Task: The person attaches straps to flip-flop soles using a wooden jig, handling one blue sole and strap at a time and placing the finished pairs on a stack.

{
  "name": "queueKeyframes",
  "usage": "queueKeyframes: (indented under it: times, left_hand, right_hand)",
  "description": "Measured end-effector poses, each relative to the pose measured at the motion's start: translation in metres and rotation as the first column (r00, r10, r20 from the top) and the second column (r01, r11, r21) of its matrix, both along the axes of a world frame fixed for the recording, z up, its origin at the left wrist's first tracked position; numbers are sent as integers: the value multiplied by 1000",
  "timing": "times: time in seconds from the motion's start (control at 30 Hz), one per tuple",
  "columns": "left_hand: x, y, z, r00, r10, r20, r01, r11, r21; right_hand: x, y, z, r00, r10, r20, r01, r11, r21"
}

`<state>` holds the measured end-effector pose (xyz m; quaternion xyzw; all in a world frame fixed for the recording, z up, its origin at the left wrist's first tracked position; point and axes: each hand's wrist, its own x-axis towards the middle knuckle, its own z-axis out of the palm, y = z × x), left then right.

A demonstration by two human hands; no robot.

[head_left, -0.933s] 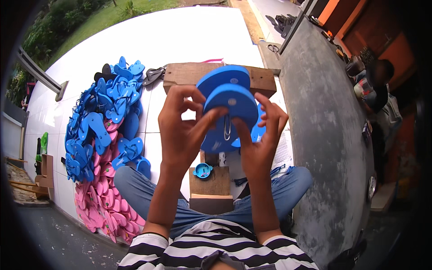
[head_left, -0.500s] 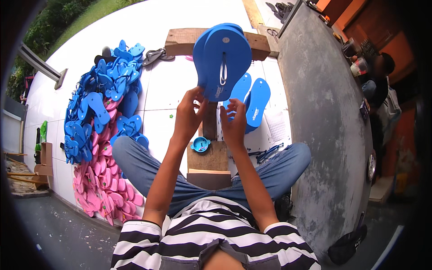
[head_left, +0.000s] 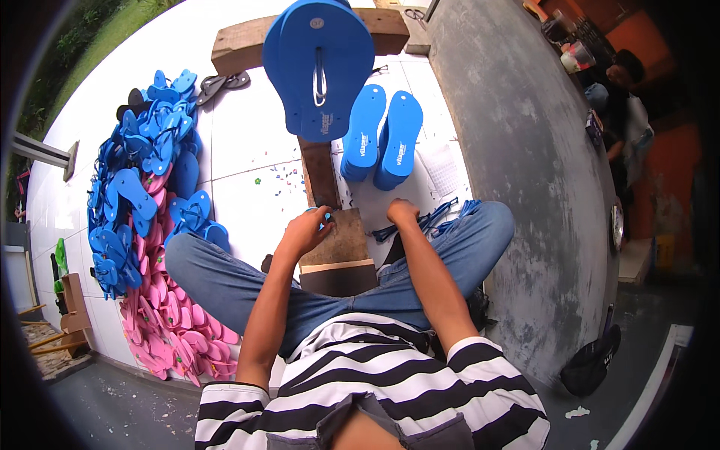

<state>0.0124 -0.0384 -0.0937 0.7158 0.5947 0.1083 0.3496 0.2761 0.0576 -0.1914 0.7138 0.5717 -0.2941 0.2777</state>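
Observation:
My left hand (head_left: 304, 232) is at the small light-blue bowl (head_left: 328, 215) on the end of the wooden board, its fingers curled and hiding most of the bowl. My right hand (head_left: 403, 212) is closed beside a bundle of dark blue flip-flop straps (head_left: 435, 220) near my right knee; whatever its fingers hold is hidden. Ahead of both hands, blue flip-flop soles (head_left: 296, 71) lie stacked on the wooden stand (head_left: 319, 174), with a slim metal loop (head_left: 320, 88) standing out of the top one. Neither hand touches these soles.
Two stacks of blue soles (head_left: 398, 142) stand on the white tiles right of the stand. A heap of blue flip-flops (head_left: 135, 193) and pink ones (head_left: 161, 319) spreads at the left. A grey concrete ledge (head_left: 525, 187) runs along the right; another person (head_left: 626, 112) is beyond it.
Both hands have come away from the stacked soles toward me, the left down to the bowl, the right to the straps. My right fingers have closed. The view has shifted.

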Motion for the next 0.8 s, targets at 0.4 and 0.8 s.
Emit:
queueKeyframes:
  times: [0.4, 0.8]
  left_hand:
    - [4, 2, 0, 994, 3, 113, -11, 997, 71]
    - [34, -16, 41, 916, -212, 342, 160, 972, 173]
  right_hand:
    - [20, -21, -66, 784, 599, 160, -604, 797, -25]
    - [-44, -46, 234, 586, 694, -418, -597, 719, 356]
